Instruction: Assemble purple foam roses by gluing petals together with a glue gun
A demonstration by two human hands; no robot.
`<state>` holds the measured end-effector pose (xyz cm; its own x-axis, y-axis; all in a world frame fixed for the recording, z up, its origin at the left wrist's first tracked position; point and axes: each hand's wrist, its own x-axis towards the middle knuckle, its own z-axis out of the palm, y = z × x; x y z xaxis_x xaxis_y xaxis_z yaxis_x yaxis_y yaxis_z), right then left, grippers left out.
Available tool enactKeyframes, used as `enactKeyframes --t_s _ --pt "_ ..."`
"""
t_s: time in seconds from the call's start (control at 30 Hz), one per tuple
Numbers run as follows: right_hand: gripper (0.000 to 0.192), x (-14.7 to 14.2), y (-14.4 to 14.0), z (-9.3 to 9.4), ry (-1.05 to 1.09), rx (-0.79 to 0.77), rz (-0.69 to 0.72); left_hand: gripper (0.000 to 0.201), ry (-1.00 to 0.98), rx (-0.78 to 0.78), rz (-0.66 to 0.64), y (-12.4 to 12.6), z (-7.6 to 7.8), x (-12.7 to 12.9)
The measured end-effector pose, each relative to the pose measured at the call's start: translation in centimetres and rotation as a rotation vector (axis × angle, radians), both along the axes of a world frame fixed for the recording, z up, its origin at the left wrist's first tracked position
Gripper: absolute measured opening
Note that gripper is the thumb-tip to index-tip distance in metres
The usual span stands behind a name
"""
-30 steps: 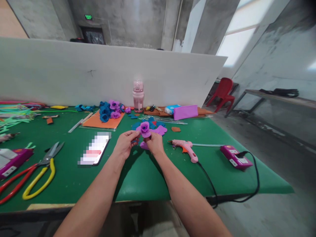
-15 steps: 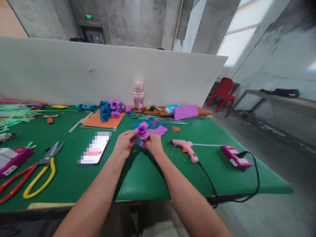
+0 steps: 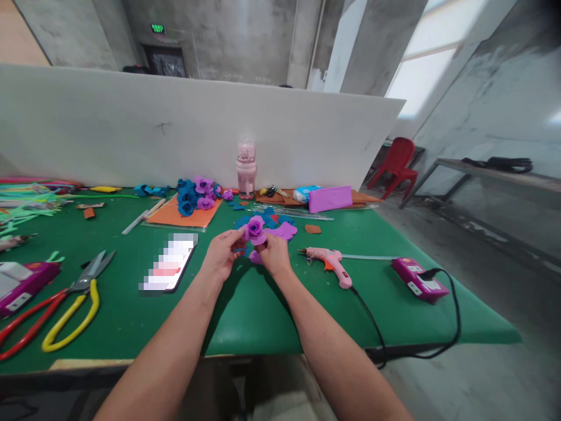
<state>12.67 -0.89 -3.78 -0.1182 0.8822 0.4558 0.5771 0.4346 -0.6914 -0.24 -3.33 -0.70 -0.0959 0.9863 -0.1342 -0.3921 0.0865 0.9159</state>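
A purple foam rose (image 3: pixel 255 228) is held just above the green table (image 3: pixel 245 316), between both of my hands. My left hand (image 3: pixel 222 255) pinches its left side with the fingertips. From below and to the right, my right hand (image 3: pixel 274 255) grips its base. Loose purple and blue foam petals (image 3: pixel 283 229) lie on the table right behind the rose. A pink glue gun (image 3: pixel 329 263) lies to the right of my right hand, its black cord trailing off the table's front edge.
A phone (image 3: pixel 169 270) lies left of my hands, with yellow pliers (image 3: pixel 70 318) and red-handled scissors (image 3: pixel 26 327) further left. Finished blue and purple roses (image 3: pixel 195 196) sit on an orange sheet. A pink bottle (image 3: pixel 245 168) stands by the white board. A purple box (image 3: pixel 418 279) sits at right.
The rose has turned slightly between my fingers and shifted a little; my hands stay in almost the same place.
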Motion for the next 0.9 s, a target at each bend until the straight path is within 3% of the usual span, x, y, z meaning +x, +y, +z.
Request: enactKeyframes --t_s 0.17,0.9 --pt "0.018 0.02 0.08 -0.11 0.032 -0.002 0.013 0.028 0.016 0.002 -0.071 -0.08 -0.13 0.10" --pt "0.016 0.11 0.23 -0.18 0.022 0.001 -0.016 0.028 0.088 0.040 -0.109 -0.24 -0.12 0.26"
